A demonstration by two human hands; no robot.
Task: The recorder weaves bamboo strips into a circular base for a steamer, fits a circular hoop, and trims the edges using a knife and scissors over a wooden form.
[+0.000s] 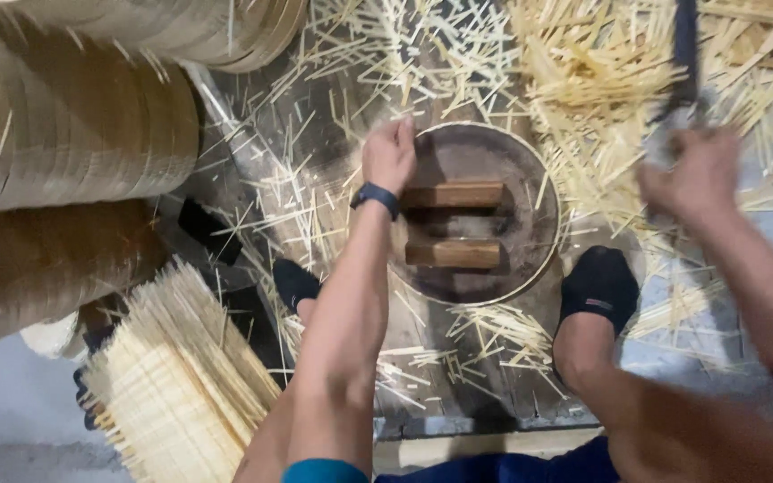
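While your left hand (389,154) curls closed over the far rim of the round dark form (485,215) between your socked feet, your right hand (692,179), blurred, grips a dark blade handle (685,54) in a fist. Swung carelessly, that blade could, I judge, catch the left fingers or a foot. Inside the form lie two wooden blocks (452,224) and a few stray slivers. Loose bamboo splints (583,80) litter the floor; a bundle (176,385) sits left.
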